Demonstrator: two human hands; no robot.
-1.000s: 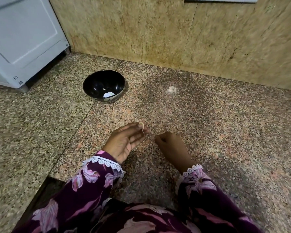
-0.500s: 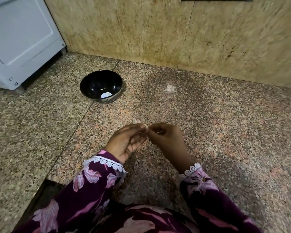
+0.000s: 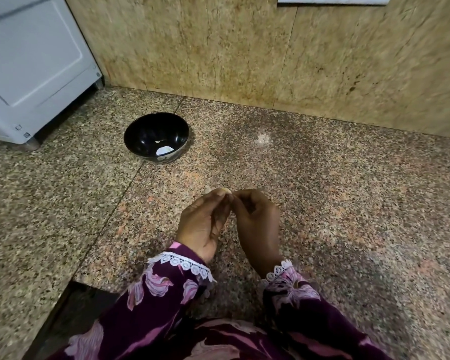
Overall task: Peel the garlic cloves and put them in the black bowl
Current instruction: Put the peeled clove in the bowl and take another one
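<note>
Both hands now meet at the fingertips, where a second ago they sat apart. From that joined grip the black bowl (image 3: 156,137) lies ahead and to the left on the granite counter (image 3: 348,203), well apart, holding a pale peeled piece. Left hand (image 3: 203,224) is nearer the bowl and pinches the garlic clove (image 3: 224,190) at its fingertips. Right hand (image 3: 255,219) pinches at the same spot, probably on a strip of skin, though blur hides it. Clove axis cannot be read.

Speckled granite floor (image 3: 348,203), tan stone wall (image 3: 218,48) behind, white cabinet (image 3: 31,61) at far left
</note>
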